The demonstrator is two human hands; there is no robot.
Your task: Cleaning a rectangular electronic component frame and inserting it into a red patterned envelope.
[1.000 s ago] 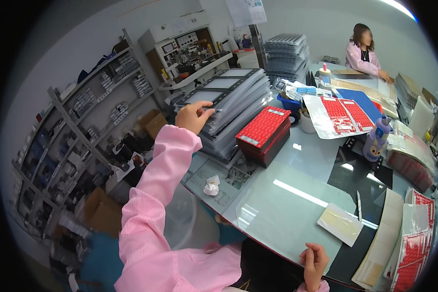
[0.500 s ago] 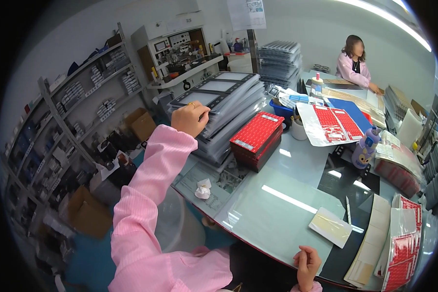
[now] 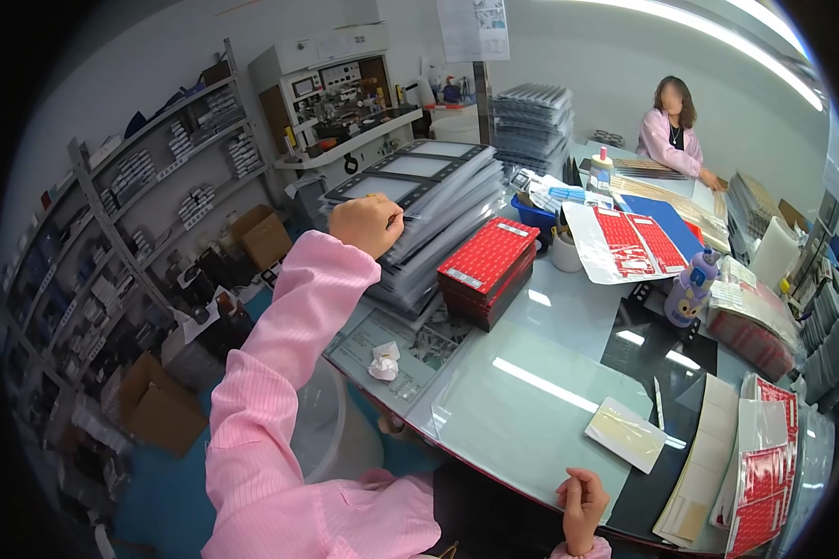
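My left hand (image 3: pixel 368 224) is stretched out to a tall slanted stack of black-framed clear trays (image 3: pixel 438 182). Its fingers are curled, and thumb and forefinger pinch the near edge of the top tray. Just right of that stack lies a pile of red flat packs (image 3: pixel 489 270). My right hand (image 3: pixel 583 503) rests as a loose fist on the front edge of the glass-topped table (image 3: pixel 531 391), holding nothing. A cream card (image 3: pixel 627 433) lies a little beyond it.
A crumpled white scrap (image 3: pixel 382 361) lies on the table's left corner. A figure-shaped bottle (image 3: pixel 688 289), red-printed sheets (image 3: pixel 625 242) and strips (image 3: pixel 760 466) fill the right side. A person in pink (image 3: pixel 671 126) sits at the far end. Metal shelves (image 3: pixel 121 214) and cardboard boxes (image 3: pixel 158 410) stand at the left.
My left hand stays on the tray stack and my right hand stays at the table edge. The view has shifted slightly as my head moved.
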